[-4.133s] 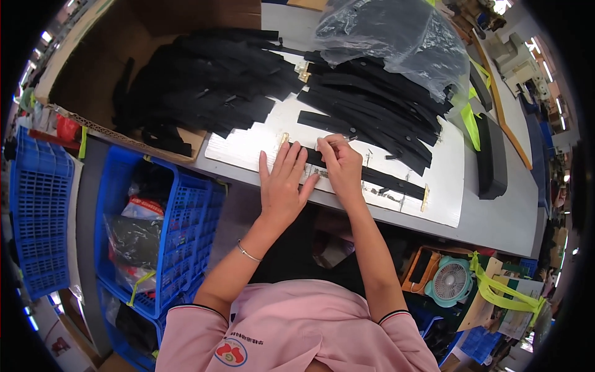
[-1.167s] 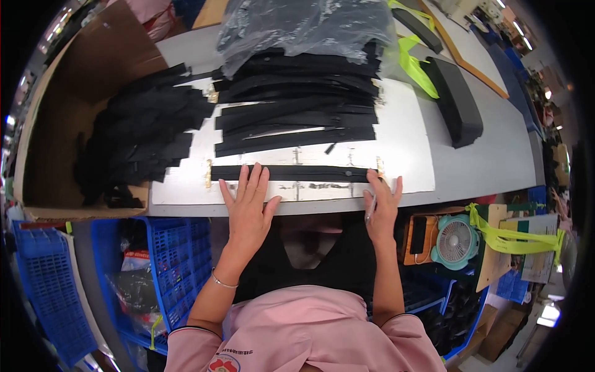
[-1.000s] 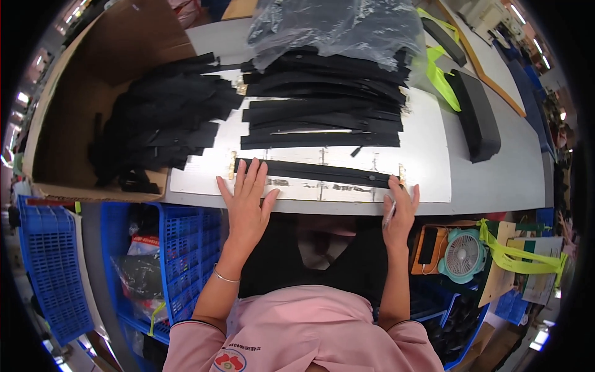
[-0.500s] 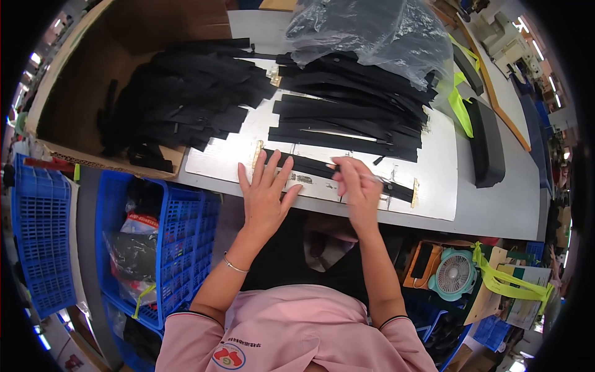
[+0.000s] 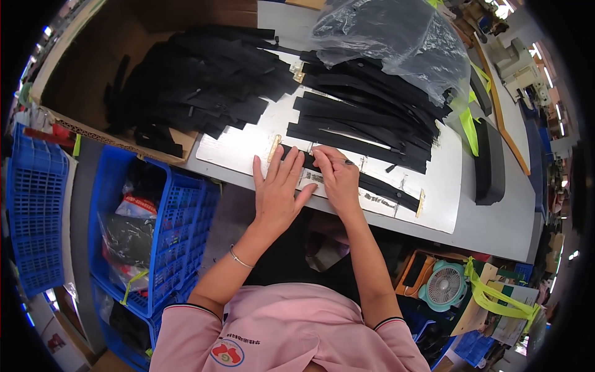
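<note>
On the white board [image 5: 445, 192] a black zipper strip [image 5: 389, 192] lies lengthwise near the table's front edge, between yellowish end marks. My left hand [image 5: 276, 197] rests flat, fingers spread, over the strip's left end. Just right of it, my right hand [image 5: 338, 181] is closed round a slim pen [image 5: 349, 162], of which only a dark end shows. The pen's tip is by the strip, close to my left fingers; whether it touches, I cannot tell. Beyond the hands, more black zipper strips [image 5: 362, 118] lie in rows, with small pulls visible on some.
A cardboard box [image 5: 74, 74] on its side at the left spills a heap of black strips [image 5: 198, 80]. Clear plastic [image 5: 390, 37] covers the far rows. A long black block [image 5: 489, 161] stands at the right. Blue crates [image 5: 180, 229] and a small fan [image 5: 444, 285] sit below table level.
My right hand has moved left along the zipper strip, from its middle to beside my left hand. The left hand stays on the strip. The whole view has shifted slightly.
</note>
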The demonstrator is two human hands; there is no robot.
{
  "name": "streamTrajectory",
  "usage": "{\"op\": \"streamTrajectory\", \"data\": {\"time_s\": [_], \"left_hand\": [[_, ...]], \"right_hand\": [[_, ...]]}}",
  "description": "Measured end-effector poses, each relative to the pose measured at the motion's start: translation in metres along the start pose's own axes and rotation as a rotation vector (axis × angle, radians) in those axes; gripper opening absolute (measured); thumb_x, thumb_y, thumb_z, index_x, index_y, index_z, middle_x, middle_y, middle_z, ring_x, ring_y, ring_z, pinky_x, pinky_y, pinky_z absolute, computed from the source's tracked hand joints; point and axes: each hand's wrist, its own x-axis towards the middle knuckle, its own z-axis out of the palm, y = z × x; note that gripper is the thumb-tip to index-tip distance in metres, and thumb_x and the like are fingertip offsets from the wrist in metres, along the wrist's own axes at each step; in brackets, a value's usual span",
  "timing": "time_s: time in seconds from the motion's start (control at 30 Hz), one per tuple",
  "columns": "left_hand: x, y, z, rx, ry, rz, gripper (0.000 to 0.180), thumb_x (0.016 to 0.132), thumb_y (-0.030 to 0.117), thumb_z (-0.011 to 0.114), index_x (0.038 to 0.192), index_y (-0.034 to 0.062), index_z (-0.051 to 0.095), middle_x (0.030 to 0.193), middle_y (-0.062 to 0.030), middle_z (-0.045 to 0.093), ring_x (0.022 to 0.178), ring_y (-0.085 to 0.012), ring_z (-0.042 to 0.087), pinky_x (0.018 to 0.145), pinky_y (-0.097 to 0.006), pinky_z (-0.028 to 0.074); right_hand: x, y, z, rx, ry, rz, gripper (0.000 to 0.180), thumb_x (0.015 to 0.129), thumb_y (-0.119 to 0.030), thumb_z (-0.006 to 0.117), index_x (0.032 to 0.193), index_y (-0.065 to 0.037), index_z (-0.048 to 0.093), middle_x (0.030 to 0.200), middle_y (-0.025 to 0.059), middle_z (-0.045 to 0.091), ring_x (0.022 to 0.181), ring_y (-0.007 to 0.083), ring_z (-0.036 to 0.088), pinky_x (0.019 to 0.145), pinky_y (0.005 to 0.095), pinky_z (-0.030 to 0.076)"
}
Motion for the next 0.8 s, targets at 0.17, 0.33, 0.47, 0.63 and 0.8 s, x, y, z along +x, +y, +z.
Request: {"op": "streamTrajectory", "data": {"time_s": [0.17,0.33,0.47,0.63,0.8], "left_hand": [[0.000,0.001,-0.001,-0.011,0.000,-0.003,0.066,0.090,0.036,0.076,0.145,0.0048,0.057,0.153,-0.0085,0.054,0.148,-0.0315,0.041,0.122,-0.062,0.013],[0.000,0.001,-0.001,0.003,-0.012,-0.008,0.066,0.089,0.035,0.076,0.145,0.0043,0.058,0.153,-0.0084,0.053,0.148,-0.0309,0.040,0.122,-0.062,0.013],[0.001,0.002,-0.002,0.011,-0.016,-0.009,0.065,0.090,0.035,0.076,0.144,0.0036,0.058,0.153,-0.0084,0.053,0.148,-0.0304,0.040,0.122,-0.062,0.013],[0.002,0.003,-0.002,0.027,-0.030,-0.004,0.063,0.090,0.033,0.075,0.143,0.0028,0.059,0.153,-0.0085,0.053,0.148,-0.0304,0.040,0.122,-0.062,0.014],[0.003,0.004,-0.004,0.056,-0.032,0.014,0.066,0.088,0.036,0.077,0.142,0.0027,0.059,0.151,-0.0086,0.054,0.147,-0.0315,0.041,0.121,-0.064,0.016]], "right_hand": [[0.001,0.001,0.001,-0.121,-0.001,-0.051,0.020,0.101,-0.021,0.066,0.107,-0.003,0.074,0.099,0.0091,0.076,0.078,0.0212,0.074,0.071,0.0304,0.056],[0.000,0.000,0.000,-0.087,0.007,-0.029,0.019,0.101,-0.020,0.066,0.104,-0.003,0.075,0.097,0.0082,0.076,0.077,0.0207,0.073,0.070,0.0296,0.055],[-0.004,0.001,-0.008,-0.012,-0.120,0.002,0.019,0.099,-0.020,0.068,0.101,-0.003,0.077,0.090,0.0065,0.077,0.070,0.0192,0.072,0.064,0.0275,0.054],[-0.004,0.006,-0.006,-0.022,-0.105,-0.046,0.018,0.098,-0.020,0.070,0.100,-0.004,0.078,0.089,0.0047,0.077,0.068,0.0181,0.072,0.061,0.0274,0.053],[-0.005,0.008,-0.008,-0.072,-0.145,-0.072,0.019,0.098,-0.018,0.068,0.099,-0.001,0.077,0.094,0.0045,0.078,0.068,0.0183,0.072,0.062,0.0282,0.054]]}}
